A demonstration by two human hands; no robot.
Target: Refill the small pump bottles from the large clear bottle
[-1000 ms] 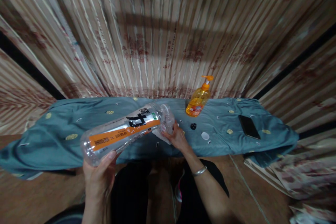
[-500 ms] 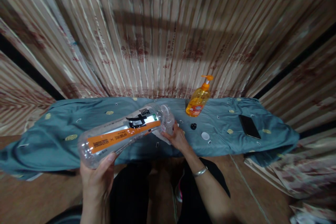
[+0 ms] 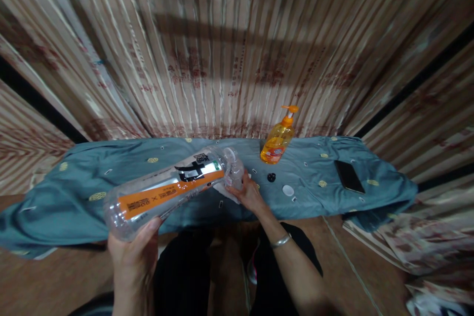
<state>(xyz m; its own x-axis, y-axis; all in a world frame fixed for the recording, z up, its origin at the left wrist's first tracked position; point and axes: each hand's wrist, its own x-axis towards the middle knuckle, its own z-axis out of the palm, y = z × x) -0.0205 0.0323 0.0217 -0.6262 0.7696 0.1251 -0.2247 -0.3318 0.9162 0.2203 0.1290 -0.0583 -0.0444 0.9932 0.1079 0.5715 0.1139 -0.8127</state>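
My left hand is closed around the base end of a large clear plastic bottle with an orange and silver label. The bottle leans on a slant, its neck end pointing right. There, my right hand is closed on a small clear plastic container, which touches or overlaps the big bottle's mouth; its exact shape is hard to make out. Under them lies a white tissue or cloth, partly hidden. No liquid can be made out in the large bottle.
A pump bottle of orange liquid stands behind my right hand. A small black cap and a white round disc lie on the teal cloth covering the narrow table. Farther right is a black phone. Patterned curtain hangs behind.
The view has shifted slightly, so everything sits a little farther left. Both hands keep their hold, and the large bottle stays against the small container.
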